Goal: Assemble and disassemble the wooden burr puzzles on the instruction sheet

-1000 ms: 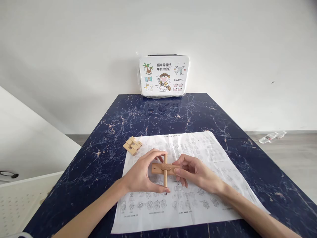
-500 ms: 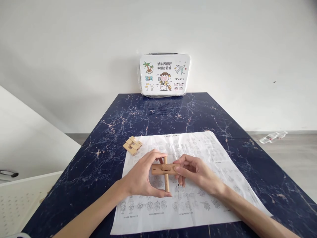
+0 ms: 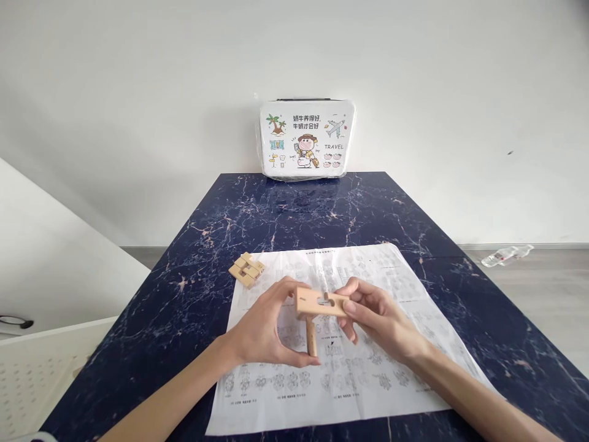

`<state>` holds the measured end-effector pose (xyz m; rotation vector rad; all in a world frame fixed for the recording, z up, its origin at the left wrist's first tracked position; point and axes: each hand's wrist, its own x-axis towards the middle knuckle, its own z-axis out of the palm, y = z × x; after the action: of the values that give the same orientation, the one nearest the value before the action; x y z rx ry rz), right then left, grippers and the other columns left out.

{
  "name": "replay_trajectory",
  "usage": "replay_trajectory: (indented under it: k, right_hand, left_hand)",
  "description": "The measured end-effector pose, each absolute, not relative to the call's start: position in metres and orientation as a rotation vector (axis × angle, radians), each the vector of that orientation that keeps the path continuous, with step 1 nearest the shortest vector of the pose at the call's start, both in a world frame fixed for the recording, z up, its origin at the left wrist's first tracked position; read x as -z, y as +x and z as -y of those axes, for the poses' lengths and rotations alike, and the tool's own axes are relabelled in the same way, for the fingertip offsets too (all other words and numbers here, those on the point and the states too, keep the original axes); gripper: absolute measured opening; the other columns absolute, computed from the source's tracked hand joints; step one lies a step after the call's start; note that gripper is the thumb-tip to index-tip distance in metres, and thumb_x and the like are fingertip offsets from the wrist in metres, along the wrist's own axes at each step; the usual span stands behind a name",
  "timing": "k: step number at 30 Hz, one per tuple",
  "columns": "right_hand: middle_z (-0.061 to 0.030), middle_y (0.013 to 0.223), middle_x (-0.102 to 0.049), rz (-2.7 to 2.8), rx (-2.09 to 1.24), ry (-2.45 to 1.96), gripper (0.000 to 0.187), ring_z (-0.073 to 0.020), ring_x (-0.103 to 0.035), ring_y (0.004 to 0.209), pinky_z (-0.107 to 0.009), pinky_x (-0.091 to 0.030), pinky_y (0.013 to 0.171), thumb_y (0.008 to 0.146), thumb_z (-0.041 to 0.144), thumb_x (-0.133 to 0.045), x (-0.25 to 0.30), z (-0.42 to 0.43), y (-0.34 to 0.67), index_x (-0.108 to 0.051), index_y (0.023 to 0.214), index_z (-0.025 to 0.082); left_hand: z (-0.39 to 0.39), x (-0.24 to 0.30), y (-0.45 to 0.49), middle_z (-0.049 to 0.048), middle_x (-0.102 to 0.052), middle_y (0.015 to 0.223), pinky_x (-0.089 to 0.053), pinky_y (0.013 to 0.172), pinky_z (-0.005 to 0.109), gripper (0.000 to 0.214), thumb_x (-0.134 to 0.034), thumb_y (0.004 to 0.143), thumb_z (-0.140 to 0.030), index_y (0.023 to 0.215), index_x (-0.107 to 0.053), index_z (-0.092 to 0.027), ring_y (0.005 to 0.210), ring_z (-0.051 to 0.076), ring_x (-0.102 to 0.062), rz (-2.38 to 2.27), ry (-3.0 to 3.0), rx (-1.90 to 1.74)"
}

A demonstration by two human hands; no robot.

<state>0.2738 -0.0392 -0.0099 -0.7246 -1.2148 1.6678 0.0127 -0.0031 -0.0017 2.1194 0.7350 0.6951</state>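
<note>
My left hand (image 3: 263,328) is closed in a wide pinch on an upright wooden rod (image 3: 311,337), thumb at its lower end; the rod's upper part is hidden. In front of that hidden part, my right hand (image 3: 375,313) pinches the right end of a flat wooden puzzle piece (image 3: 308,301) with a keyhole-like cutout. Whether piece and rod touch, I cannot tell. A small assembled wooden puzzle (image 3: 246,270) lies at the upper left corner of the printed sheet (image 3: 257,411) under my hands.
A dark blue marbled table (image 3: 299,221) carries the sheet. At its far edge, against the wall, stands a white cartoon-printed case (image 3: 307,140) in plastic wrap. Clear plastic bottles (image 3: 506,255) lie on the floor at right. A white perforated surface (image 3: 37,374) is at lower left.
My right hand has moved slightly right and up with the flat piece, which now tilts and shows its cutout without the rod in it. My left hand and the rod stay nearly still.
</note>
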Motion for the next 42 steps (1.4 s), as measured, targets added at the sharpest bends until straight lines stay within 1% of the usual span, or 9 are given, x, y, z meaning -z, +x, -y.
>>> replay_trajectory:
  k: [6, 12, 16, 19, 23, 27, 31, 34, 42]
  right_hand:
    - [-0.0002, 0.076, -0.069, 1.185, -1.215, -1.088, 0.031, -0.0144, -0.058, 0.058, -0.031, -0.052, 0.058, 0.104, 0.054, -0.068, 0.008, 0.034, 0.278, -0.068, 0.106, 0.024]
    - [-0.0061, 0.082, -0.074, 1.424, -0.836, -1.442, 0.037, -0.0213, -0.066, 0.068, -0.033, -0.049, 0.059, 0.106, 0.058, -0.058, 0.021, 0.028, 0.283, -0.069, 0.107, 0.022]
    - [-0.0079, 0.092, -0.078, 1.588, -0.674, -1.536, 0.034, -0.021, -0.067, 0.065, -0.034, -0.049, 0.058, 0.108, 0.053, -0.053, 0.026, 0.029, 0.281, -0.07, 0.106, 0.023]
    - [-0.01, 0.101, -0.078, 1.709, -0.554, -1.559, 0.029, -0.0238, -0.069, 0.075, -0.038, -0.055, 0.067, 0.109, 0.047, -0.053, 0.029, 0.029, 0.28, -0.069, 0.105, 0.024]
    - [-0.0111, 0.103, -0.074, 1.835, -0.427, -1.565, 0.023, -0.0301, -0.07, 0.094, -0.044, -0.058, 0.077, 0.109, 0.041, -0.052, 0.034, 0.028, 0.28, -0.067, 0.104, 0.024]
    - [-0.014, 0.117, -0.07, 1.812, -0.315, -1.503, 0.023, -0.0325, -0.07, 0.106, -0.047, -0.06, 0.083, 0.11, 0.043, -0.053, 0.033, 0.029, 0.281, -0.065, 0.118, 0.024]
    - [-0.0106, 0.115, -0.071, 1.905, -0.435, -1.223, 0.02, -0.0263, -0.07, 0.099, -0.043, -0.061, 0.085, 0.113, 0.037, -0.05, 0.023, 0.036, 0.281, -0.064, 0.123, 0.026]
    - [-0.0095, 0.111, -0.073, 2.038, -0.476, -1.022, 0.016, -0.027, -0.07, 0.101, -0.043, -0.061, 0.086, 0.111, 0.032, -0.056, 0.017, 0.041, 0.277, -0.063, 0.124, 0.026]
    - [-0.0092, 0.103, -0.075, 2.13, -0.353, -0.928, 0.006, -0.0277, -0.072, 0.095, -0.047, -0.059, 0.086, 0.108, 0.022, -0.062, 0.018, 0.042, 0.27, -0.067, 0.11, 0.025]
  left_hand:
    - [0.004, -0.001, 0.013, 0.0082, -0.059, 0.131, -0.055, 0.104, 0.054, 0.091, -0.097, 0.069, -0.053, 0.143, -0.049, -0.031, 0.118, 0.032, -0.063, -0.75, 2.113, -0.708]
    - [0.005, 0.001, 0.012, 0.0092, -0.056, 0.133, -0.054, 0.107, 0.057, 0.095, -0.098, 0.069, -0.048, 0.147, -0.045, -0.033, 0.123, 0.035, -0.06, -0.739, 2.165, -0.746]
    - [0.006, 0.0, 0.012, 0.0102, -0.052, 0.139, -0.054, 0.11, 0.058, 0.095, -0.097, 0.071, -0.047, 0.148, -0.044, -0.034, 0.129, 0.036, -0.057, -0.737, 2.18, -0.704]
    - [0.006, -0.002, 0.012, 0.0109, -0.051, 0.141, -0.054, 0.111, 0.059, 0.095, -0.095, 0.072, -0.049, 0.15, -0.044, -0.034, 0.13, 0.037, -0.057, -0.735, 2.184, -0.673]
    - [0.006, -0.001, 0.012, 0.0115, -0.05, 0.144, -0.055, 0.11, 0.059, 0.097, -0.094, 0.073, -0.051, 0.154, -0.043, -0.034, 0.131, 0.037, -0.057, -0.729, 2.195, -0.642]
    - [0.007, 0.0, 0.011, 0.0117, -0.049, 0.147, -0.058, 0.108, 0.058, 0.099, -0.092, 0.075, -0.056, 0.158, -0.043, -0.036, 0.132, 0.038, -0.058, -0.754, 2.195, -0.611]
    - [0.007, 0.001, 0.011, 0.0117, -0.051, 0.146, -0.059, 0.108, 0.059, 0.101, -0.091, 0.075, -0.061, 0.16, -0.044, -0.035, 0.131, 0.039, -0.059, -0.773, 2.186, -0.593]
    - [0.007, 0.001, 0.011, 0.0117, -0.052, 0.146, -0.058, 0.108, 0.06, 0.101, -0.091, 0.075, -0.061, 0.16, -0.044, -0.035, 0.131, 0.039, -0.06, -0.762, 2.183, -0.585]
    - [0.007, 0.0, 0.013, 0.0117, -0.055, 0.143, -0.06, 0.103, 0.056, 0.101, -0.092, 0.074, -0.06, 0.159, -0.044, -0.034, 0.126, 0.037, -0.062, -0.761, 2.217, -0.572]
